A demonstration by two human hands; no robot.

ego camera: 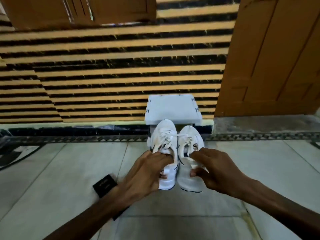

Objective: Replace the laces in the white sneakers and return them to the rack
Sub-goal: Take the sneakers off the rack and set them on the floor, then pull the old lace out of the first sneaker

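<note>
Two white sneakers stand side by side, toes pointing away from me, at the foot of a small white rack [173,108] against the striped wall. My left hand [147,172] grips the left sneaker [164,135] at its heel, fingers inside the collar and thumb on the back. The right sneaker [189,135] is held the same way by my right hand [213,168], fingers in its opening and thumb on the heel. Both sneakers are laced with white laces. Their toes reach under the rack's top shelf.
A black flat box [104,185] lies on the tiled floor beside my left wrist. A wooden door [270,58] stands to the right of the rack. Dark objects lie at the far left edge [10,149]. A patterned border strip runs along the wall base.
</note>
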